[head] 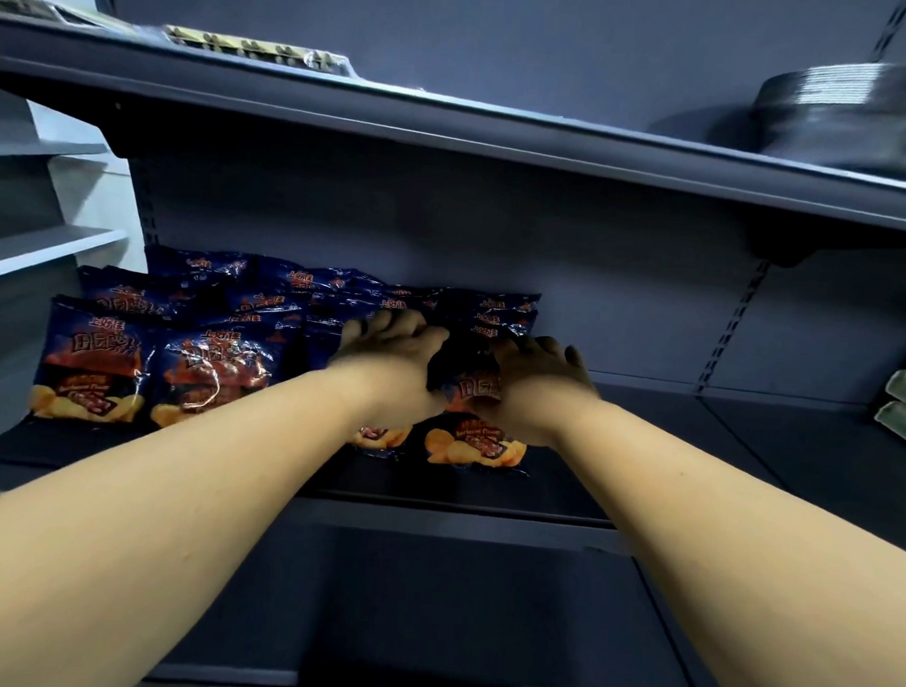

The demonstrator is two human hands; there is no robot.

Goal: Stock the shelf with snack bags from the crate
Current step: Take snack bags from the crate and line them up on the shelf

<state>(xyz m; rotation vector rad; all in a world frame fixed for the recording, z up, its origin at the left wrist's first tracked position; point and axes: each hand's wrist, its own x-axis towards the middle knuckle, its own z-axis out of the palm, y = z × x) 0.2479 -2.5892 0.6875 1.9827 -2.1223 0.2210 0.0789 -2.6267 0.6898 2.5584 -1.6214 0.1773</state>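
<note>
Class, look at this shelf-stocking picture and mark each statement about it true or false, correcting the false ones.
1. Both hands are on one snack bag. True: the left hand and right hand grip the front snack bag.
2. The bags are green. False: the snack bags are dark blue with orange print.
3. The bags stand on the left part of the middle shelf. True.
4. The crate sits on the shelf. False: no crate is in view.
5. The upper shelf holds nothing. False: wrapped packs lie on it.
</note>
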